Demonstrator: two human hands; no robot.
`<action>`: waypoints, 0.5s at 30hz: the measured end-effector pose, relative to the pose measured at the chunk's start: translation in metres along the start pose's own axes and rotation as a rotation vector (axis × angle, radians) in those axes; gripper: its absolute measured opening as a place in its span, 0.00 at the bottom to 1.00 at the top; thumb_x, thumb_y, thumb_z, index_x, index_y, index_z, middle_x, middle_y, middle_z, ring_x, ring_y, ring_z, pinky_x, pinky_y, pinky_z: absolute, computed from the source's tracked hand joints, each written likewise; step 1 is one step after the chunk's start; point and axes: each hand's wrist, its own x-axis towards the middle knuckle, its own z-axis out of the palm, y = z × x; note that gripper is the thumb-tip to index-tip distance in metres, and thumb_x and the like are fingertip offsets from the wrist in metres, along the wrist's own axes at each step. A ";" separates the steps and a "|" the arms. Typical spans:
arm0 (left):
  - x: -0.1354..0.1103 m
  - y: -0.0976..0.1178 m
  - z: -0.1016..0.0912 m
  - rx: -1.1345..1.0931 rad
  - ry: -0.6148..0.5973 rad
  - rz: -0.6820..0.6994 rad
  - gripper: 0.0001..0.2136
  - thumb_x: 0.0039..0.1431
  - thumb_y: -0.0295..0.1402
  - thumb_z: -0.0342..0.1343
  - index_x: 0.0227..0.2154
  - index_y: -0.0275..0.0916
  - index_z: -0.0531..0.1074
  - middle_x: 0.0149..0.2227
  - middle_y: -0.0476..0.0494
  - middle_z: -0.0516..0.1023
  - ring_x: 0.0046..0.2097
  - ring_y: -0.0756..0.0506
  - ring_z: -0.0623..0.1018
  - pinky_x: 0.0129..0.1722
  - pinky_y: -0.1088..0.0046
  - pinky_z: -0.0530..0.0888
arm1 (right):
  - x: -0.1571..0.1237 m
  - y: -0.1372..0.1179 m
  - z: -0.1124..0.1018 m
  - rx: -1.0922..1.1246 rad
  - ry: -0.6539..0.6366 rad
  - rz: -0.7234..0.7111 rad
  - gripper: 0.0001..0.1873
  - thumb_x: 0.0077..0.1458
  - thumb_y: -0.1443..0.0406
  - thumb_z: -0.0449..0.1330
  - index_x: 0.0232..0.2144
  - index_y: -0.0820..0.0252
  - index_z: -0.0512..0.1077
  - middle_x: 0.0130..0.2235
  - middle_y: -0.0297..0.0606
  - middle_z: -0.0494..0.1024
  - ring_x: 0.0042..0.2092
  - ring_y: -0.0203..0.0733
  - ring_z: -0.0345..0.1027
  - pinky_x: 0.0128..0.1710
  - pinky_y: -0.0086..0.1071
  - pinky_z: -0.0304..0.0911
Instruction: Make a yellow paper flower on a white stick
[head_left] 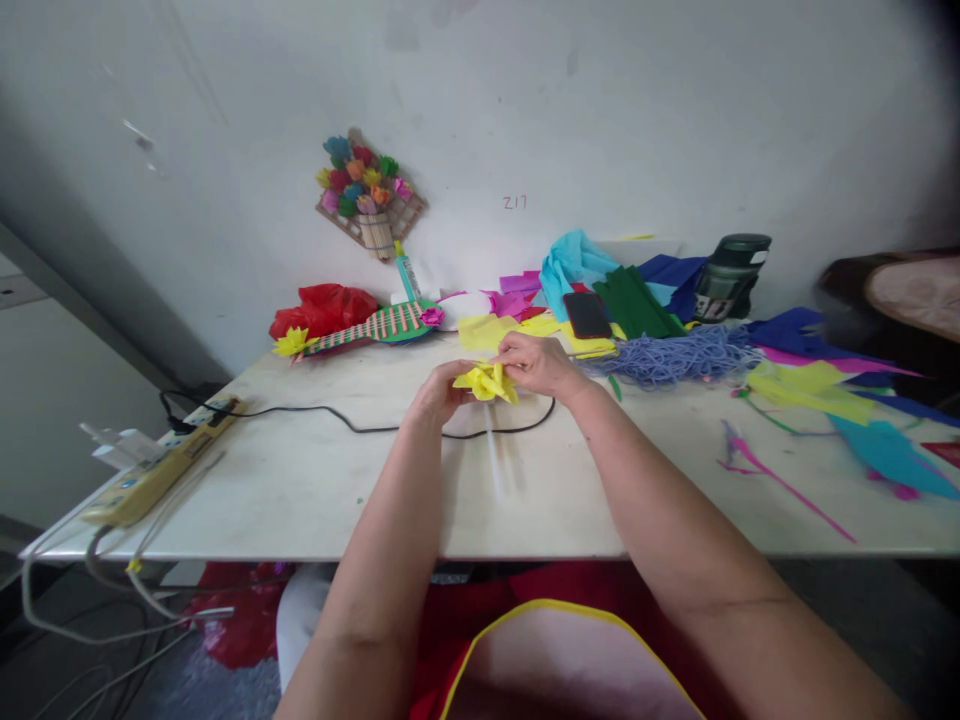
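Holding a yellow paper flower above the white table, between both hands: pinching its left side with the left hand and its upper right with the right hand. Seeing a thin pale stick just below, too blurred to tell whether joined on. Noting a black cable looped near it. Farther out, finding a dark phone, tangled blue-grey strands to the right, a green guitar-shaped craft to the left, and, on the wall, a bunch of colourful flowers.
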 end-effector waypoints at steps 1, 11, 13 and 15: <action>0.000 0.000 0.000 0.008 -0.002 0.006 0.09 0.40 0.30 0.56 0.27 0.32 0.75 0.28 0.42 0.76 0.30 0.46 0.75 0.26 0.72 0.74 | 0.000 0.000 0.000 0.000 0.004 -0.003 0.15 0.48 0.70 0.55 0.35 0.52 0.79 0.37 0.36 0.77 0.37 0.38 0.71 0.32 0.28 0.59; -0.001 0.001 0.000 0.103 0.057 0.055 0.08 0.35 0.30 0.57 0.24 0.36 0.73 0.25 0.47 0.74 0.28 0.48 0.73 0.23 0.76 0.71 | -0.001 0.002 0.002 -0.025 -0.024 -0.063 0.22 0.43 0.74 0.53 0.39 0.54 0.77 0.41 0.38 0.76 0.43 0.43 0.68 0.38 0.32 0.63; -0.001 0.001 0.000 0.116 0.073 0.064 0.08 0.35 0.30 0.57 0.24 0.36 0.72 0.24 0.48 0.74 0.28 0.49 0.73 0.23 0.76 0.71 | -0.001 0.003 0.001 -0.006 -0.010 -0.065 0.24 0.42 0.74 0.53 0.42 0.56 0.75 0.44 0.40 0.75 0.44 0.43 0.68 0.40 0.33 0.63; -0.001 0.002 0.000 0.128 0.080 0.069 0.08 0.35 0.30 0.56 0.24 0.36 0.72 0.24 0.48 0.73 0.28 0.49 0.73 0.24 0.76 0.71 | -0.001 0.005 -0.001 0.032 0.002 -0.040 0.22 0.43 0.73 0.54 0.43 0.59 0.75 0.45 0.41 0.74 0.42 0.42 0.68 0.39 0.32 0.63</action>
